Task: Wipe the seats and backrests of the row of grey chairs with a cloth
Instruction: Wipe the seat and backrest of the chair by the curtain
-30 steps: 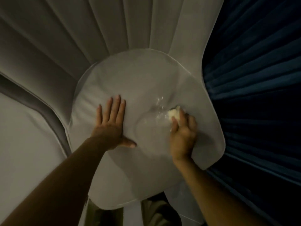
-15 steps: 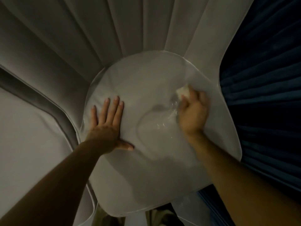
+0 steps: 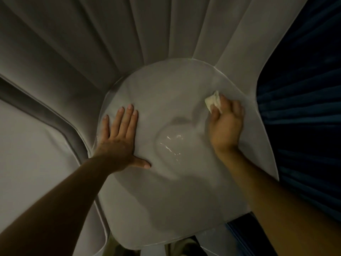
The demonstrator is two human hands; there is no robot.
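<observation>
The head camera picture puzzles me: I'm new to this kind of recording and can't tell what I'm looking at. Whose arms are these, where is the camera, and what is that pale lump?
There is no machine here. A person wears a wide-angle camera on the head, so you look down along their two bare arms; the lens bends the edges of the scene.

The big pale shape is the seat of a grey chair, with its ribbed backrest fanning out above. Part of a neighbouring chair shows at the left, and a dark blue curtain hangs at the right.

The left hand lies flat on the seat, fingers spread, holding nothing. The right hand is closed around a small crumpled white cloth and presses it on the seat near the right rear edge. The shiny streaks in the middle look like moisture.
</observation>
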